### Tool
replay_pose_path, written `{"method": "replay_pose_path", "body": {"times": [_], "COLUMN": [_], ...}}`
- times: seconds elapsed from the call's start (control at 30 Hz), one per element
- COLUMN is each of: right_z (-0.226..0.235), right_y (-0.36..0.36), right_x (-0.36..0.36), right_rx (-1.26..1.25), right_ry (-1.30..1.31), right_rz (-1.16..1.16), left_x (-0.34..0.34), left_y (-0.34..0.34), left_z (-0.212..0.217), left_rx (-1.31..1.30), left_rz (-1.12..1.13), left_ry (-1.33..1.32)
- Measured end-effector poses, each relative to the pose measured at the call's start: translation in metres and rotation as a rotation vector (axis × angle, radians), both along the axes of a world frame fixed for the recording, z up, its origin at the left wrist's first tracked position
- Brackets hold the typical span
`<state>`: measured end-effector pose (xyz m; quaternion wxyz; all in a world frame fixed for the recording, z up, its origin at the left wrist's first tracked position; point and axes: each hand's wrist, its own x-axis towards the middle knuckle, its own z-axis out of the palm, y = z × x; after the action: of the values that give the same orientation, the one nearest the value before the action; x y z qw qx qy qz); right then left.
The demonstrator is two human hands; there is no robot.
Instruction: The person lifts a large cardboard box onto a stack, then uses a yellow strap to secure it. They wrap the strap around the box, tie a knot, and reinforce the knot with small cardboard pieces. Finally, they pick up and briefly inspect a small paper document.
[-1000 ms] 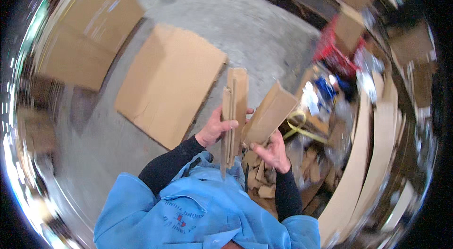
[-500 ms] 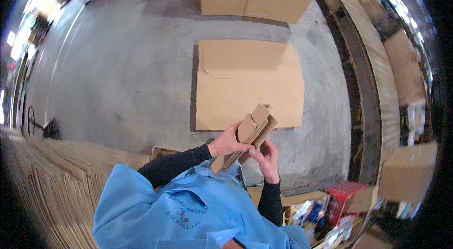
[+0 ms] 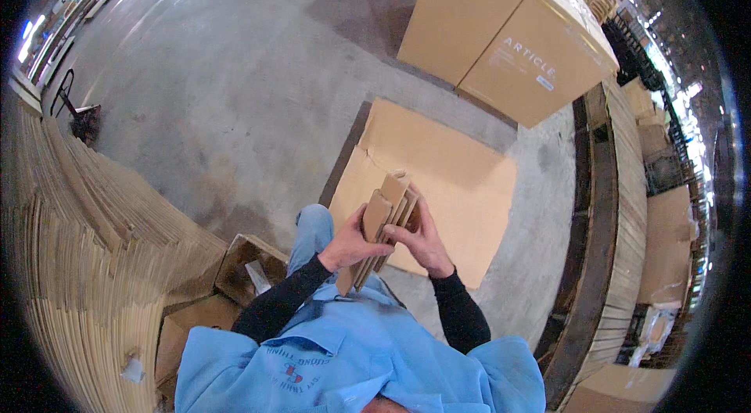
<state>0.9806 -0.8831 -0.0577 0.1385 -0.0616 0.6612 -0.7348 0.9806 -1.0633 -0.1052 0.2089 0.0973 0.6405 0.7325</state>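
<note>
A: Grip status?
B: Left hand point(image 3: 350, 246) and right hand point(image 3: 425, 239) both gripping folded cardboard strips point(image 3: 377, 216).
A: Where?
B: Near, before the blue shirt point(image 3: 368, 346). Flat cardboard sheet point(image 3: 469, 194) lies farther, on floor point(image 3: 258, 116).

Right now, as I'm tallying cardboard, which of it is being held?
The bundle of narrow cardboard strips, between the left hand and right hand; the broad cardboard sheet lying flat beyond and the tall cardboard stack at left are untouched.
</note>
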Motion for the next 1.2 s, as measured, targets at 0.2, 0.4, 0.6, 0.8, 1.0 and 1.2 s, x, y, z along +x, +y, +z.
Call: {"method": "replay_pose_path", "body": {"times": [0.2, 0.4, 0.6, 0.8, 1.0, 1.2], "right_z": [-0.016, -0.039, -0.056, -0.044, -0.033, -0.055], "right_y": [-0.04, -0.069, -0.14, -0.195, -0.193, -0.16], "right_x": [-0.081, -0.157, -0.302, -0.415, -0.506, -0.585], "right_rx": [0.022, 0.205, 0.104, -0.153, -0.448, -0.468], "right_ry": [-0.036, -0.194, -0.167, -0.072, -0.096, -0.153], "right_rz": [0.14, 0.146, 0.049, -0.275, -0.627, -0.976], "left_x": [-0.046, -0.103, -0.252, -0.392, -0.529, -0.649], "left_y": [-0.041, -0.065, -0.144, -0.203, -0.235, -0.216], "left_z": [-0.026, -0.078, -0.087, -0.034, -0.042, -0.044], "left_rx": [0.101, 0.162, 0.157, 0.094, -0.08, 0.089], "left_rz": [0.122, 0.146, 0.09, 0.04, 0.069, 0.047], "left_ry": [-0.081, -0.143, -0.202, -0.123, -0.12, -0.467]}}
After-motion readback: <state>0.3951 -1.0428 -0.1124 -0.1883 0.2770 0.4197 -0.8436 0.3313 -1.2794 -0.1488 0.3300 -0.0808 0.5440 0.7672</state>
